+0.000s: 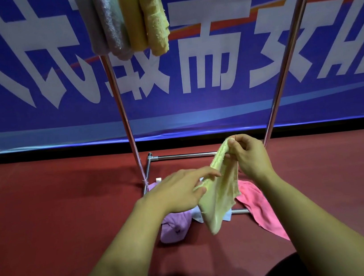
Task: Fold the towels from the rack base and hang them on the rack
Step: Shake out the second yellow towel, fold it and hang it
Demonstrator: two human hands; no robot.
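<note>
My right hand point(248, 159) pinched the yellow towel's point(219, 193) top corner; it hung slantwise toward my left hand point(179, 192), half-open, fingertips touching its lower edge.

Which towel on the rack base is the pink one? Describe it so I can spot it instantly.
Find the chrome rack base on the red floor, below the right hand. The pink towel lies draped over the base's near bar at its right end. Unlike the purple towel further left, it is bright pink and spills toward the viewer.
</note>
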